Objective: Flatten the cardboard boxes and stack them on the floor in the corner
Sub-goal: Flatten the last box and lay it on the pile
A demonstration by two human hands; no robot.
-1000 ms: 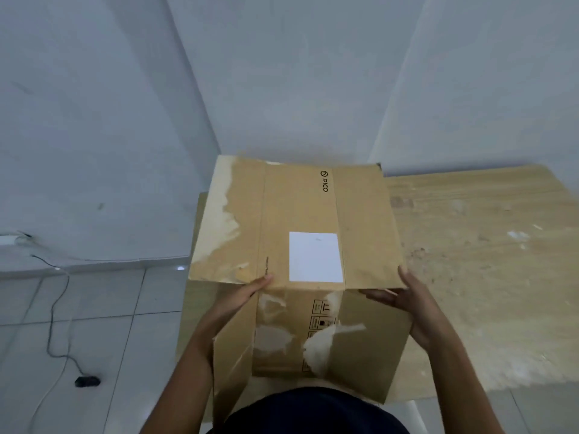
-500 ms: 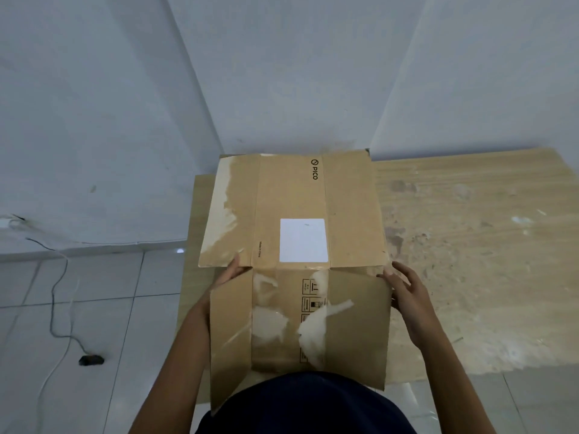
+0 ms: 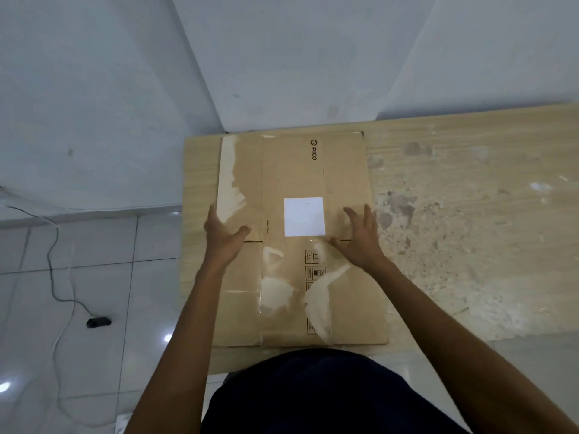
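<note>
A brown cardboard box (image 3: pixel 291 180) with a white label and torn tape patches lies flat on a pale wooden board (image 3: pixel 454 220) on the floor, its far edge near the wall corner. My left hand (image 3: pixel 224 236) rests palm down on the box's left part, fingers spread. On the right part, beside the white label, my right hand (image 3: pixel 360 236) presses down with its fingers apart. Neither hand grips anything.
White walls meet in a corner (image 3: pixel 225 131) just beyond the box. White floor tiles (image 3: pixel 94 277) lie to the left, with a cable and a small black plug (image 3: pixel 98 322) on them. The board stretches far to the right.
The box was held up, half folded, with a hand on each side. Now it lies flat on the board and both hands have moved on top of it.
</note>
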